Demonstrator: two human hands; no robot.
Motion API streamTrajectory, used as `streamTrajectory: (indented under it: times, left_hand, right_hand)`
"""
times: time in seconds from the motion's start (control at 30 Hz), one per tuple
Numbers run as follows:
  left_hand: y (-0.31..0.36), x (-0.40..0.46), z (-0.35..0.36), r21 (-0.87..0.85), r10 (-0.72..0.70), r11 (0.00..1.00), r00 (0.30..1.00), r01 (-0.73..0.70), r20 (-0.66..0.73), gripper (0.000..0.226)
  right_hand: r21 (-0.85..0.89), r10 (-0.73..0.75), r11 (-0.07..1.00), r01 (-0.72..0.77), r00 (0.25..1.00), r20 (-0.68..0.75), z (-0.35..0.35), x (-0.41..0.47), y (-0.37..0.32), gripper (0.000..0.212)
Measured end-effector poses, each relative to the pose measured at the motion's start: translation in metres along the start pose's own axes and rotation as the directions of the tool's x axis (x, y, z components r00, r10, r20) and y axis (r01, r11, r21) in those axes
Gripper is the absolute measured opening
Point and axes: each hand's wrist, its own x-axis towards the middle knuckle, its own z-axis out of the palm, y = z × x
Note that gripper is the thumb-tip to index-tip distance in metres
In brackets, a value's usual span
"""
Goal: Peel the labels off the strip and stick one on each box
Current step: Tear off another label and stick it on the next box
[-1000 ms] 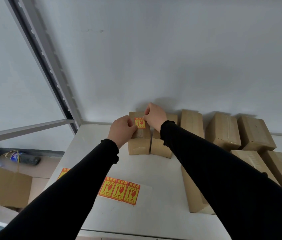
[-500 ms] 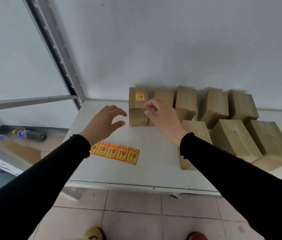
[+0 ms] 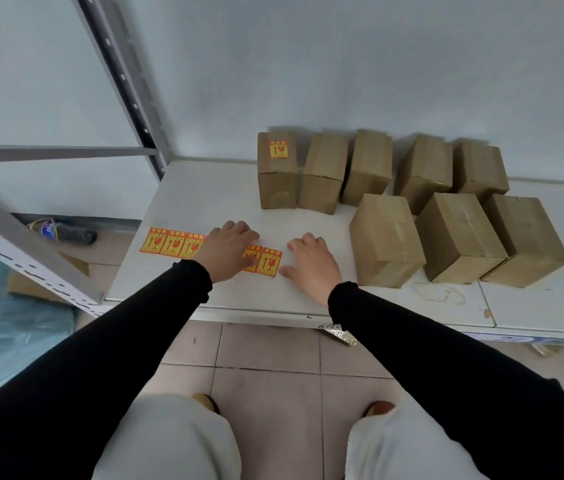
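Eight brown cardboard boxes stand on our white table (image 3: 204, 188), five in a back row against the wall and three in a nearer row to the right. Only the leftmost back box (image 3: 277, 174) carries a sticker (image 3: 279, 149) on its top face: orange-yellow with a red upward arrow and a broken-glass symbol; the small line of characters above them is too fine for us to read. The label strip (image 3: 176, 243) lies flat near the front left of the table, a row of the same orange-and-red fragile stickers.

Our left hand (image 3: 227, 249) lies palm down across the middle of the strip, fingers spread and fairly straight, pressing it to the table, so that three labels show on its left and two on its right. Our right hand (image 3: 311, 265) rests on the table just beside the strip's right end, fingers loosely bent and holding nothing, thumb reaching toward the last label (image 3: 270, 261). Whether the thumb touches it we cannot tell. Both arms wear black sleeves.
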Motion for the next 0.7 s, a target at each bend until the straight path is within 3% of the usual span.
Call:
streamTrajectory:
  times: [0.13,0.23,0.33,0.43,0.6,0.63,0.7]
  left_hand:
    - [0.004,0.003,-0.005,0.009,-0.012,1.0,1.0,0.012,0.01,0.038]
    - [0.008,0.0,-0.014,-0.121,-0.053,0.991,0.997,0.059,0.049,0.028]
    - [0.01,-0.003,-0.033,-0.377,-0.106,0.915,0.988,0.143,0.116,0.023]
    - [0.021,-0.004,-0.062,-0.631,-0.104,0.754,0.982,0.183,0.159,0.008]
    - [0.05,-0.005,-0.099,-0.756,-0.072,0.632,0.984,0.171,0.163,0.017]
    - [0.055,-0.005,-0.102,-0.767,-0.071,0.619,0.985,0.168,0.159,0.016]
    - [0.063,-0.005,-0.106,-0.773,-0.081,0.613,0.986,0.167,0.149,0.015]
  right_hand:
    - [0.068,0.011,0.998,-0.009,0.999,-0.033,0.001,0.001,-0.006,0.031]
    - [0.178,0.043,0.984,-0.031,0.997,-0.065,-0.007,-0.002,-0.008,0.003]
    - [0.326,0.066,0.945,-0.037,0.995,-0.078,-0.031,-0.006,-0.007,0.005]
    - [0.461,0.078,0.887,-0.017,0.991,-0.113,-0.062,-0.01,-0.004,0.003]
    - [0.658,0.14,0.753,-0.003,0.978,-0.156,-0.094,-0.025,0.011,0.016]
    - [0.62,0.16,0.784,0.02,0.959,-0.234,-0.096,-0.029,0.014,0.02]
    - [0.298,0.085,0.952,0.067,0.878,-0.471,-0.099,-0.034,0.02,0.02]
